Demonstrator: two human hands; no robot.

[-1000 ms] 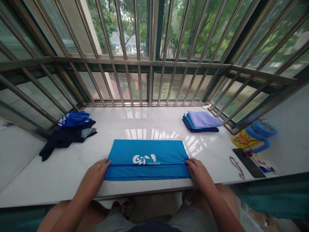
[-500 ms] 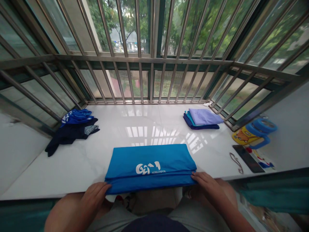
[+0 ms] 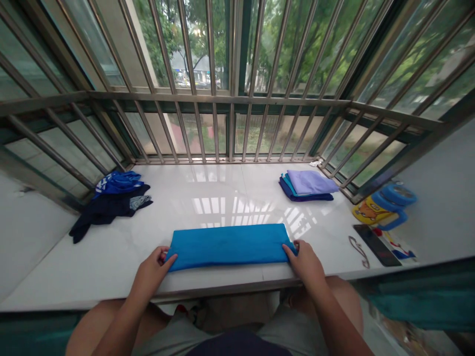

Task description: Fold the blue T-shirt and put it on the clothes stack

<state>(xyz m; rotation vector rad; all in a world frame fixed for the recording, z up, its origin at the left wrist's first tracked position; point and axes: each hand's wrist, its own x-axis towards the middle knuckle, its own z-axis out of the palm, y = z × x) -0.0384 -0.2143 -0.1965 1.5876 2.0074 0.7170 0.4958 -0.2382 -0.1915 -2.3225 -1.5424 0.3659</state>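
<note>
A bright blue T-shirt [image 3: 230, 245], folded into a long flat strip, lies on the white sill near its front edge. Its white print is hidden inside the fold. At the strip's left end my left hand [image 3: 155, 264] pinches the cloth between thumb and fingers. My right hand [image 3: 302, 257] grips the opposite end in the same way, thumb on top. Beyond the strip to the right sits a stack of folded clothes, with a lavender piece [image 3: 311, 182] on top of teal and navy ones [image 3: 304, 196].
Crumpled blue cloth [image 3: 118, 183] and dark cloth [image 3: 107, 210] lie at the back left of the marble-look sill [image 3: 215, 185]. On the right are a yellow-and-blue cup [image 3: 382, 205], a black phone [image 3: 377, 245] and a thin cord loop [image 3: 359, 251]. Metal bars [image 3: 222, 99] line the window.
Both hands have moved up and away from me, folding the near part of the blue T-shirt over. The strip is narrower and its printed lettering is now covered.
</note>
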